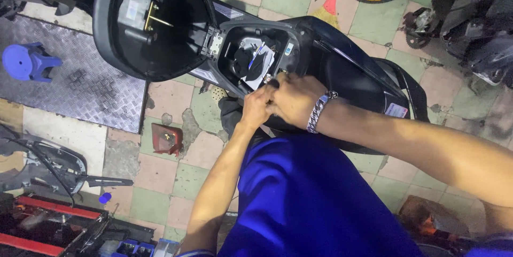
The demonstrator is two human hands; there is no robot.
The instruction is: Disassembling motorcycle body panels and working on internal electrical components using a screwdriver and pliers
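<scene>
Two hands worked together at the rim of an opened scooter's storage bay.

Nearest, the left hand [257, 108] and right hand [295, 99] met over the scooter [342, 64], fingers curled on something too small to make out; whether either grip was clenched I could not tell. Beyond, the raised seat [155, 21] stood tipped forward, baring the storage bay [255, 56] with papers inside. Farther off lay a blue stool [28, 62].

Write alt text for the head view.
Seen from above, a person's left hand and right hand meet at the rim of a dark scooter's open storage compartment, its seat flipped up. A blue stool stands on the tiled floor.
</scene>
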